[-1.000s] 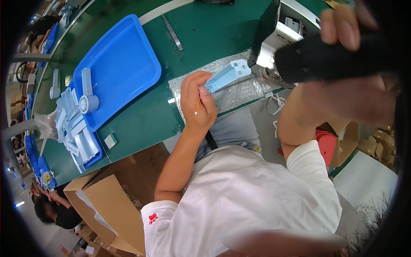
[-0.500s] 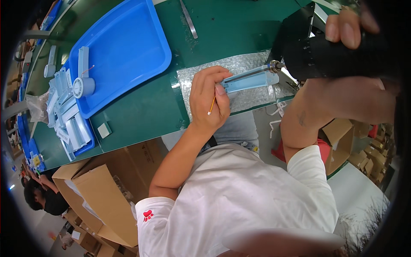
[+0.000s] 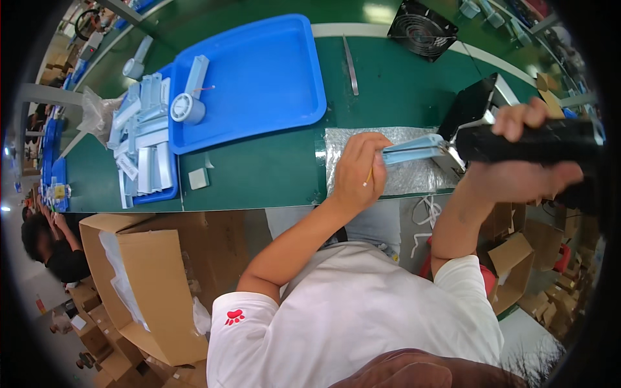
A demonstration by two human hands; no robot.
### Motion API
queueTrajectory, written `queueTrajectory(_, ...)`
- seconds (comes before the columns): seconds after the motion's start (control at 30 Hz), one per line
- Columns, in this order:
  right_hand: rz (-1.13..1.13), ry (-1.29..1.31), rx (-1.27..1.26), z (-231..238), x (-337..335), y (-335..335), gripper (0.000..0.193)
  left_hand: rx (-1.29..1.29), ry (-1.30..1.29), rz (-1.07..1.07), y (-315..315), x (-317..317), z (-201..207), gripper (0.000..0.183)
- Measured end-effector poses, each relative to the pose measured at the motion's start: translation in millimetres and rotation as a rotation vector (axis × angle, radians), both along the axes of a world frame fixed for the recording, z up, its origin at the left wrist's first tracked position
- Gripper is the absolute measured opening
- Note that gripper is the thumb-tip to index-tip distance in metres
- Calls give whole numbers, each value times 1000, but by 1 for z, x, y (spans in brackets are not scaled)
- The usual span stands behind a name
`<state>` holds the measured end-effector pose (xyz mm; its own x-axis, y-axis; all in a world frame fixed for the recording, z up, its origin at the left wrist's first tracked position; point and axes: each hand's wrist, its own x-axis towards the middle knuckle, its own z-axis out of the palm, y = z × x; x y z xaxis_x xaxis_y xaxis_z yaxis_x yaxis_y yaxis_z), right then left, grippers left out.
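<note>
My left hand [image 3: 358, 169] is closed around one end of a light blue plastic handle piece [image 3: 414, 150], long and narrow. A thin wire with a small white connector [image 3: 367, 180] hangs out by my fingers. My right hand [image 3: 521, 123] is wrapped round a thick black electric screwdriver [image 3: 527, 142], held level. Its tip points left and meets the free end of the blue piece; whether it sits on a screw, I cannot make out. Beneath the piece lies a sheet of bubble wrap [image 3: 336, 150] on the green table [image 3: 272, 174].
On the left is a blue tray [image 3: 272, 84] with a round-headed light blue part [image 3: 188, 108]. Beside it, several blue plastic pieces [image 3: 145, 139] are heaped. Tweezers [image 3: 351, 68], a black fan [image 3: 424, 31] and a black stand [image 3: 467, 111] lie beyond. A cardboard box [image 3: 152, 284] stands below left.
The whole view has shifted, so the table appears lower and further right. The screwdriver and blue piece stay end to end, and both hands keep their grip.
</note>
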<state>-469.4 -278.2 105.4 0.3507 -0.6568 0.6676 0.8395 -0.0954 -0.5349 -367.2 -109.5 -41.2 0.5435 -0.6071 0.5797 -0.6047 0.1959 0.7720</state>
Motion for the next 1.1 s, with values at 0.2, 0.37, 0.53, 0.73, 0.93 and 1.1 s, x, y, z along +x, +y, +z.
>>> queueTrajectory(0.2, 272, -203, -11, 37, -19, -12, 78, 34, -21, 49, -5, 0, -9, 28)
queueTrajectory(0.37, -69, 62, -68, 60, -53, -26, 60, 101, 24, 36, -1, -5, -8, 35)
queueTrajectory(0.53, -841, 281, -341, 69, -53, -21, 61, 88, 13, 21, -7, -6, -5, 31)
queueTrajectory(0.73, -848, 249, -188, 67, -32, -11, 67, 69, -18, 23, -7, -5, -8, 31)
queueTrajectory(0.93, -465, 307, -55, 50, -71, -30, 75, 58, -25, 24, -6, -4, -2, 29)
queueTrajectory(1.1, -141, 167, -55, 34, -62, -18, 75, 8, -7, -1, -9, -2, -7, 22)
